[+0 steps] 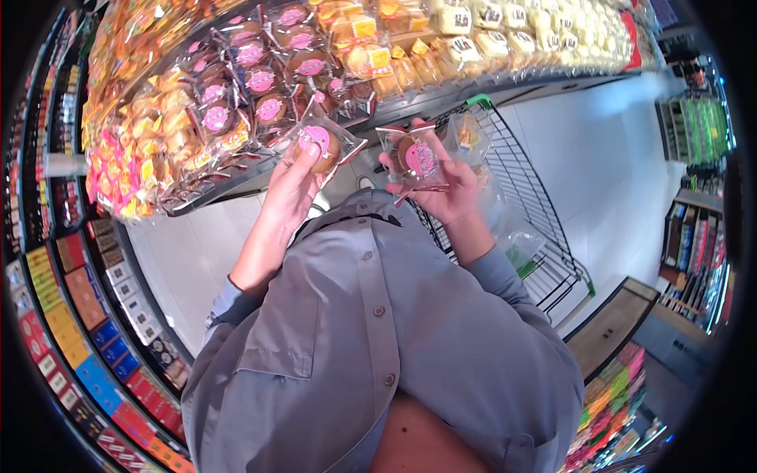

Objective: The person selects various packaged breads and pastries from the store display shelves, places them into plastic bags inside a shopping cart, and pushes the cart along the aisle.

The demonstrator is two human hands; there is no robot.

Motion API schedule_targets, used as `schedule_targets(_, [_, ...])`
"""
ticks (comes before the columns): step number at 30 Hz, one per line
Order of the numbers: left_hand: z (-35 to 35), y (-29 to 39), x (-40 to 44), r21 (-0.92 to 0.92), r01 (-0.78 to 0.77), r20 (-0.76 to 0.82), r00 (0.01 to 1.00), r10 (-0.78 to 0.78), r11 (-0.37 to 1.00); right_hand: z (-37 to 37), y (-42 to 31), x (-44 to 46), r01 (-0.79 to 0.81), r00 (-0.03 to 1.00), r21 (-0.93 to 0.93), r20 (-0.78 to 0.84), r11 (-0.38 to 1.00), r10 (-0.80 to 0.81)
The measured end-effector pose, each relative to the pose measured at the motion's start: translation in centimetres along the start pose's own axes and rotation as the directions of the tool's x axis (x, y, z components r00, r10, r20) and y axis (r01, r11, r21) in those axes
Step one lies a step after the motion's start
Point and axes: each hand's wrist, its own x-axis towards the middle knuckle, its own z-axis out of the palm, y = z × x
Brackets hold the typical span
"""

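Observation:
My left hand [292, 188] pinches a wrapped brown round cake [325, 151] with a pink label, thumb lying on top of the clear wrapper. In my right hand [454, 189] is a second wrapped cake [419, 158] of the same kind, its label facing up; the fingers reach around behind the packet. Both packets are held in front of my body, a short way apart. Just beyond my left hand, similar pink-labelled wrapped cakes [260, 81] lie in rows on the display stand. Beside my right hand stands a wire shopping cart [544, 201].
Clear bags [471, 138] of goods are in the cart. Yellow-labelled wrapped pastries [367, 59] and white wrapped pastries [516, 39] fill the rest of the stand. Shelves of coloured boxes [98, 382] stand at the left. A green rack [694, 130] is at the far right.

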Motion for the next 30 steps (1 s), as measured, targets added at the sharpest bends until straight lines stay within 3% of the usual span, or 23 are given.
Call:
schedule_targets(2, [0.5, 0.4, -0.3, -0.008, -0.038, -0.009, 0.999, 0.038, 0.999, 0.3, 1.0, 0.8, -0.014, 0.997, 0.025, -0.072, 1.0, 0.016])
schedule_targets(4, [0.7, 0.9, -0.8, -0.014, -0.074, -0.021, 0.997, 0.074, 0.997, 0.6, 1.7, 1.6, -0.06, 0.988, -0.095, -0.146, 0.994, 0.046])
schedule_targets(6, [0.6, 1.4, -1.2, -0.079, 0.017, -0.019, 1.0, -0.018, 0.997, 0.5, 2.2, 2.0, -0.121, 0.983, -0.322, -0.168, 0.939, 0.069])
schedule_targets(11, [-0.5, 2.2, -1.8, -0.023, -0.023, 0.022, 0.999, 0.024, 0.999, 0.7, 2.4, 1.5, -0.168, 0.936, -0.212, -0.34, 0.963, 0.088])
schedule_targets(12, [-0.6, 2.3, -1.8, -0.033, -0.037, 0.019, 0.999, 0.037, 0.999, 0.3, 2.3, 1.5, -0.179, 0.937, -0.222, -0.336, 0.959, 0.098])
schedule_targets(15, [-0.8, 3.1, -1.8, 0.235, -0.118, 0.06, 0.992, 0.107, 0.965, 0.0, 1.8, 1.5, -0.211, 0.93, -0.078, -0.324, 0.974, 0.176])
schedule_targets(16, [-0.8, 3.6, -1.9, 0.233, -0.132, 0.062, 0.991, 0.121, 0.963, 0.1, 1.8, 2.0, -0.216, 0.932, -0.087, -0.315, 0.973, 0.178])
schedule_targets(18, [-0.7, 4.3, -2.2, 0.397, -0.172, 0.069, 0.985, 0.157, 0.902, 0.3, 1.7, 2.8, -0.268, 0.963, -0.131, -0.079, 0.955, 0.259])
schedule_targets(20, [-0.7, 5.2, -2.3, 0.39, -0.183, 0.08, 0.983, 0.165, 0.902, 0.8, 1.3, 3.8, -0.271, 0.962, -0.181, -0.024, 0.945, 0.271])
schedule_targets(22, [-0.8, 6.2, -2.5, 0.52, -0.231, 0.15, 0.973, 0.178, 0.822, 1.8, 1.1, 5.3, -0.298, 0.953, -0.4, -0.081, 0.867, 0.291])
schedule_targets(23, [-0.7, 6.7, -2.5, 0.411, -0.197, 0.179, 0.975, 0.133, 0.89, 2.7, 0.9, 5.5, -0.325, 0.946, -0.417, -0.139, 0.849, 0.294])
schedule_targets(28, [-1.1, 8.0, -1.4, 0.474, -0.298, 0.161, 0.954, 0.252, 0.828, 3.6, 1.4, 8.9, -0.383, 0.922, -0.571, -0.188, 0.726, 0.339])
schedule_targets(30, [-1.9, 8.7, -0.6, 0.617, -0.217, -0.016, 0.958, 0.288, 0.756, 3.6, 2.5, 10.6, -0.327, 0.944, -0.798, -0.246, 0.506, 0.221])
